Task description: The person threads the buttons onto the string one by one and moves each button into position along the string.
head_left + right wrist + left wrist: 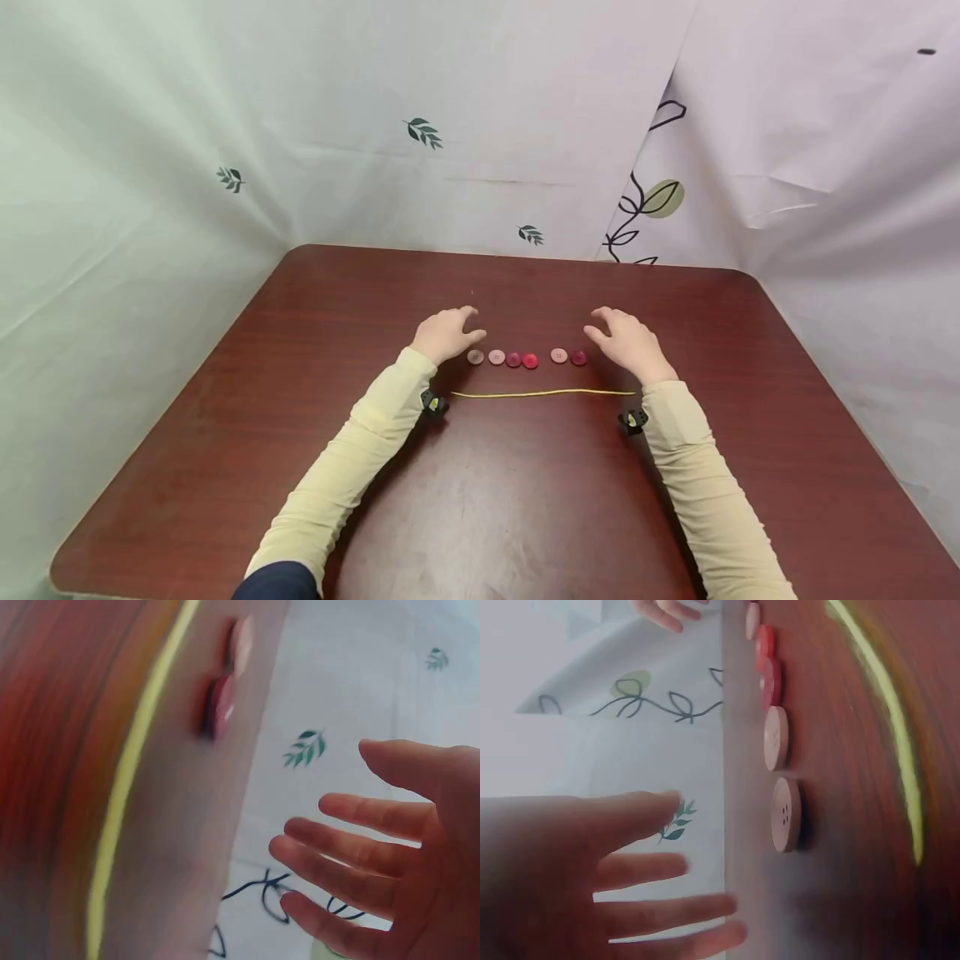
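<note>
Head view: six buttons in a left-right row, gap before the right pair; string lies along the near side. Left hand by the left end, right hand by the right; both empty, fingers loose. Reads as a hover step; lifting any button would call for a fingertip pinch.

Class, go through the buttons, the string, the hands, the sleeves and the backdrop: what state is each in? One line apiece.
Three pale pink buttons: lying flat, unthreaded.
Two dark red buttons: lying flat, unthreaded.
Bright red button: lying flat, unthreaded.
Yellow string: laid out almost straight, apart from the buttons.
Left hand: open, holding nothing.
Right hand: open, holding nothing.
Sleeves: wrinkled.
Cloth backdrop: hanging, creased.
</note>
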A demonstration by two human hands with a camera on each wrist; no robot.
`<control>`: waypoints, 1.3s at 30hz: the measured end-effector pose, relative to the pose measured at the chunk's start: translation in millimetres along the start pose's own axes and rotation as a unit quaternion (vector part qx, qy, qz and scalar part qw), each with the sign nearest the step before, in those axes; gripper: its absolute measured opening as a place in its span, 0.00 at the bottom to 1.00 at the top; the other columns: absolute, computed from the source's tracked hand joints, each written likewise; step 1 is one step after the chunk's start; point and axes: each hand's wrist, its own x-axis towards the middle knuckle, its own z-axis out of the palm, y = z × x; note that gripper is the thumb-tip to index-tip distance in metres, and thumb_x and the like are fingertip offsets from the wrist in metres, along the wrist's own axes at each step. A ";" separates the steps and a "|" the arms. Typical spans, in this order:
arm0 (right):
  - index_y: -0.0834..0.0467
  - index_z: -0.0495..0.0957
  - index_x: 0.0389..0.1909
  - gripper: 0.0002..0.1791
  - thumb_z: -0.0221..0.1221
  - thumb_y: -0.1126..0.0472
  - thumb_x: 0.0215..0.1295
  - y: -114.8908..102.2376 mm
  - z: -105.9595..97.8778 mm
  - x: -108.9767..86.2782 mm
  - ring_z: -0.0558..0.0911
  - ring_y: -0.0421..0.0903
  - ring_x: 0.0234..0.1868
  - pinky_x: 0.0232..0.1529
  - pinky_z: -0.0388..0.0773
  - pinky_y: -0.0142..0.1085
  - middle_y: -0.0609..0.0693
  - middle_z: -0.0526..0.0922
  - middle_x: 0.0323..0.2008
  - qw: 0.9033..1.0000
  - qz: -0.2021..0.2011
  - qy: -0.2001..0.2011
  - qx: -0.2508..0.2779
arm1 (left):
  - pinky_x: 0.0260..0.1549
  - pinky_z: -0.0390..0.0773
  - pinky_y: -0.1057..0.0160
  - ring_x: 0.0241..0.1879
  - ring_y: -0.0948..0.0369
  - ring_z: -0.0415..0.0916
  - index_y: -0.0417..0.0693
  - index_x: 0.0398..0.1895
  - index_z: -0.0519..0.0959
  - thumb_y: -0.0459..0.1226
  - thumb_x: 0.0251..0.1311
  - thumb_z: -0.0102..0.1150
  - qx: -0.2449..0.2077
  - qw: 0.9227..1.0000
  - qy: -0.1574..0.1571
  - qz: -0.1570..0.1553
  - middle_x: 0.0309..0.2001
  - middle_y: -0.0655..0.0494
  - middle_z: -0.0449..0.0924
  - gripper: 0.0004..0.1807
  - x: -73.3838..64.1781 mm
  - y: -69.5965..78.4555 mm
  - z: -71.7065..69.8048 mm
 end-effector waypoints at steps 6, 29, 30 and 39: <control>0.53 0.75 0.45 0.15 0.51 0.50 0.62 -27.8 2.6 -3.1 0.79 0.49 0.35 0.34 0.73 0.47 0.52 0.82 0.37 0.999 -0.026 0.022 0.019 | 0.45 0.73 0.55 0.45 0.56 0.75 0.54 0.44 0.77 0.50 0.49 0.60 -0.036 0.998 -0.053 0.012 0.45 0.56 0.79 0.20 -3.5 -2.5 3.6; 0.52 0.73 0.23 0.09 0.64 0.54 0.49 -146.6 60.6 -4.9 0.73 0.45 0.35 0.28 0.70 0.38 0.43 0.74 0.23 0.953 -0.235 -0.163 -0.104 | 0.32 0.70 0.66 0.30 0.61 0.71 0.49 0.33 0.76 0.38 0.50 0.60 -0.052 0.991 -0.087 0.085 0.28 0.55 0.76 0.07 3.6 -15.4 13.4; 0.53 0.73 0.22 0.09 0.63 0.56 0.51 -147.5 61.6 -4.4 0.73 0.45 0.32 0.27 0.69 0.36 0.43 0.73 0.21 0.950 -0.244 -0.165 -0.107 | 0.32 0.69 0.67 0.29 0.61 0.71 0.49 0.33 0.76 0.39 0.50 0.60 -0.057 0.991 -0.089 0.085 0.28 0.55 0.76 0.07 3.1 -16.2 13.1; 0.54 0.70 0.19 0.07 0.56 0.64 0.52 -139.7 64.6 -0.6 0.65 0.35 0.20 0.22 0.60 0.25 0.40 0.64 0.16 0.926 -0.294 -0.224 -0.077 | 0.29 0.70 0.69 0.27 0.63 0.72 0.47 0.30 0.77 0.43 0.46 0.65 -0.091 0.990 -0.094 0.058 0.26 0.56 0.78 0.12 -1.5 -19.5 9.7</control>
